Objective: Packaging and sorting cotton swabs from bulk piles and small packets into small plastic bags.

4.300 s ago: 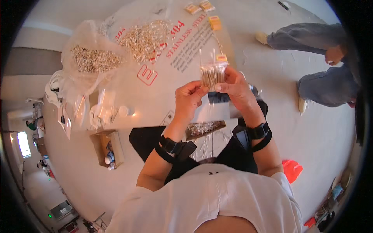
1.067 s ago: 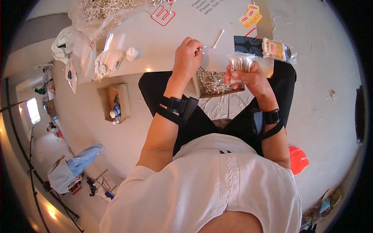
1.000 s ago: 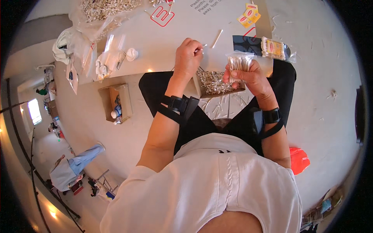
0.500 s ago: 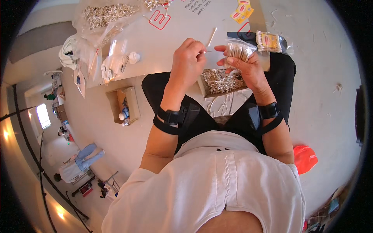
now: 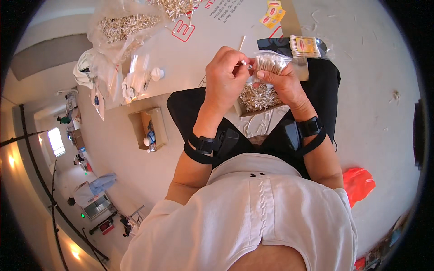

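Note:
My left hand (image 5: 225,74) is closed in a pinch with a white cotton swab tip (image 5: 244,62) showing at its fingertips. Right beside it, my right hand (image 5: 285,88) grips a clear plastic bag of cotton swabs (image 5: 271,63), their white heads fanned upward. The two hands nearly meet at the bag's left side. Just beyond them a single cotton swab (image 5: 242,43) lies on the grey table (image 5: 199,49). Below my hands, between my knees, an open cardboard box (image 5: 242,109) holds a heap of loose swabs (image 5: 258,97).
A filled swab packet with a yellow label (image 5: 305,46) lies on the table's right. Yellow cards (image 5: 273,16) are behind it. Large clear bags of swabs (image 5: 129,28) stand at the far left, near a white cap (image 5: 157,73). A cardboard box (image 5: 148,131) with bottles sits on the floor.
My left hand has moved right and slightly down, up against the bag. My right hand has shifted a little left with the bag. The whole view has swung slightly.

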Demonstrator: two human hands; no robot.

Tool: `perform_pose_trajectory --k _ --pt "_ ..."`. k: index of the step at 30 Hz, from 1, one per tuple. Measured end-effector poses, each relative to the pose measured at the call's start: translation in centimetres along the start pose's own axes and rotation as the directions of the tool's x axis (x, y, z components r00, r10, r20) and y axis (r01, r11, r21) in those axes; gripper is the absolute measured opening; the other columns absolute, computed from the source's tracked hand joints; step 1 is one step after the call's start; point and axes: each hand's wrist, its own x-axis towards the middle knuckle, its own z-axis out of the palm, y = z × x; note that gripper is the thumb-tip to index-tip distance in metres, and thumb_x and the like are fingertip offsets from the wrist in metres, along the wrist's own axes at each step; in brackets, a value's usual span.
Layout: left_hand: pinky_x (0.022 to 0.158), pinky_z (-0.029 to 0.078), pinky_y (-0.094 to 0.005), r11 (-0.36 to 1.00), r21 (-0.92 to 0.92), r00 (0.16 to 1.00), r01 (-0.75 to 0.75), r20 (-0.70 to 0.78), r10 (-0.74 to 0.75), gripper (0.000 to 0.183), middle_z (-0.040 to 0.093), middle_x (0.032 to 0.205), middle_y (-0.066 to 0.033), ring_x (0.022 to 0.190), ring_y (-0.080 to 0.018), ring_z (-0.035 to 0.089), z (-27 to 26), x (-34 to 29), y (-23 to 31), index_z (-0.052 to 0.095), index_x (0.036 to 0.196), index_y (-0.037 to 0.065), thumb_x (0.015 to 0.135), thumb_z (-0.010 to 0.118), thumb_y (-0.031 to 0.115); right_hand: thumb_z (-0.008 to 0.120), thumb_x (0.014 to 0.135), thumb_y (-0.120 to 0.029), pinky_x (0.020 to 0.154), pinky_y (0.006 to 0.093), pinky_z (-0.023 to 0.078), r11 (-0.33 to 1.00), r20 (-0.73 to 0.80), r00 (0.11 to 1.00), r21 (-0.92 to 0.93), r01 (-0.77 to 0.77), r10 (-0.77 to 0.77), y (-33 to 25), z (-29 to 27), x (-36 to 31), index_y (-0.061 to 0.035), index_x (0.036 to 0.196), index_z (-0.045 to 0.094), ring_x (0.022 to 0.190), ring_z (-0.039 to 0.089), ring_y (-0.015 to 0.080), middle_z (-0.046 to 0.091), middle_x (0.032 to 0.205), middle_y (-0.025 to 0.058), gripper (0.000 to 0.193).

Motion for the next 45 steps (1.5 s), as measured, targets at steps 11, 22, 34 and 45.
perform_pose_trajectory --k 11,22,34,45 --pt "0.056 0.047 -0.0206 0.986 0.057 0.980 -0.158 -0.116 0.163 0.021 0.058 0.077 -0.0044 0.063 -0.0088 0.057 0.3 -0.5 0.9 0.058 0.086 0.002 0.070 0.064 -0.010 0.064 0.082 -0.007 0.072 0.0269 0.054 0.997 0.012 0.998 0.053 0.055 -0.055 -0.5 0.3 -0.2 -0.0028 0.110 0.061 0.090 0.062 0.0141 0.065 0.106 0.0064 0.029" --pt "0.053 0.048 -0.0257 0.957 0.137 0.942 -0.256 -0.185 0.279 0.050 0.056 0.072 -0.0045 0.059 -0.0152 0.057 -0.3 -0.6 1.4 0.048 0.112 0.003 0.066 0.060 -0.015 0.062 0.083 -0.011 0.072 0.0273 0.052 0.999 0.032 0.999 0.016 0.042 -0.043 -0.8 0.2 -0.1 -0.0023 0.111 0.060 0.092 0.063 0.0175 0.063 0.111 0.0091 0.029" --pt "0.057 0.046 -0.0188 0.957 0.171 0.958 -0.232 -0.127 0.255 0.049 0.059 0.077 -0.0039 0.066 -0.0066 0.056 -0.6 -1.0 1.0 0.044 0.116 0.002 0.072 0.061 -0.012 0.062 0.083 -0.010 0.072 0.0261 0.051 0.999 0.038 0.998 0.010 0.048 -0.048 -1.0 0.2 -0.1 -0.0015 0.110 0.060 0.093 0.063 0.0184 0.063 0.110 0.0105 0.028" --pt "0.045 0.044 -0.0246 0.726 -0.638 0.906 0.257 -0.102 -0.410 0.048 0.058 0.080 -0.0088 0.055 -0.0117 0.054 -1.2 -0.8 1.9 0.043 0.113 -0.002 0.072 0.063 -0.011 0.058 0.086 -0.012 0.073 0.0284 0.050 0.999 0.031 0.999 -0.021 0.043 -0.043 -0.8 -0.1 -0.1 -0.0011 0.105 0.061 0.094 0.061 0.0209 0.060 0.113 0.0153 0.022"
